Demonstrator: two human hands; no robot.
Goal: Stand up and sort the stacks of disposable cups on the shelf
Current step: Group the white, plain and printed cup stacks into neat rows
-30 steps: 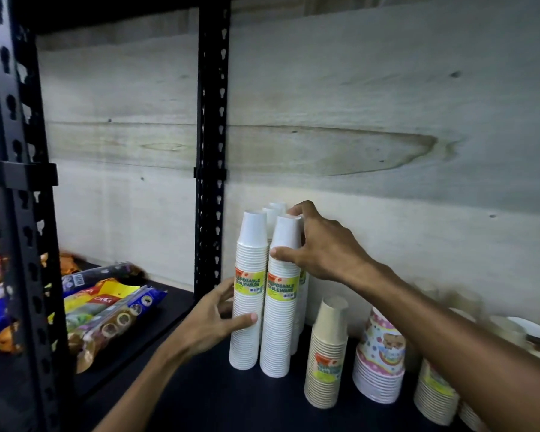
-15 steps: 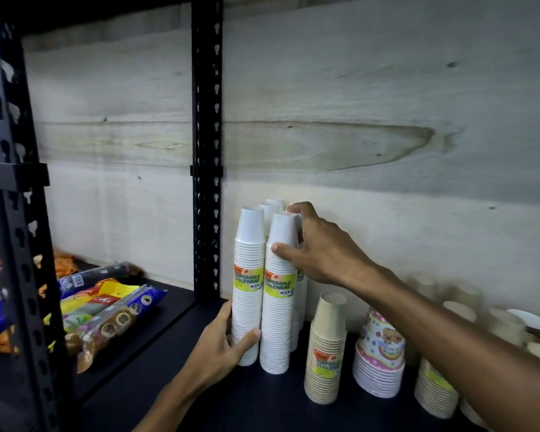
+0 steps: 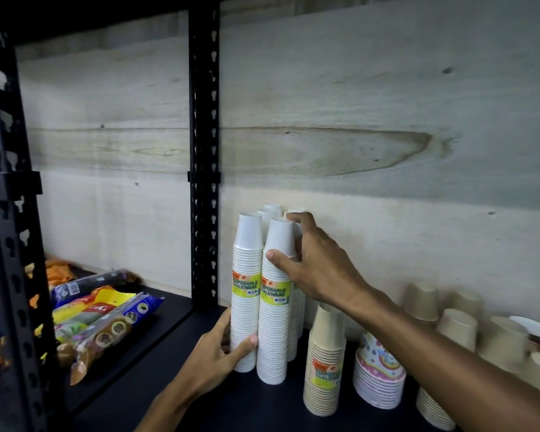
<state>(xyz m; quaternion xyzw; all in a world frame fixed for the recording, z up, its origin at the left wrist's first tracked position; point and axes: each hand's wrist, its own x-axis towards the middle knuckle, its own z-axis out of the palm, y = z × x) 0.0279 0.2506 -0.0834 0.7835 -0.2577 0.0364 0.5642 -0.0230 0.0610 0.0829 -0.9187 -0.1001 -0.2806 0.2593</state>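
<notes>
Several tall white cup stacks with green-yellow labels stand upright on the dark shelf. My left hand grips the base of the left front stack, thumb across its lower part. My right hand holds the top of the right front stack, thumb on its front and fingers curled behind it. More white stacks stand behind, mostly hidden. A shorter beige stack stands to the right.
A patterned bowl stack and several beige cup stacks line the shelf's right side. A black upright post stands just left of the white stacks. Snack packets lie on the neighbouring shelf to the left. Wooden board backs the shelf.
My left hand has slid lower along the left stack to its base. My right hand keeps its hold near the top of the right stack. The white stacks stand close together.
</notes>
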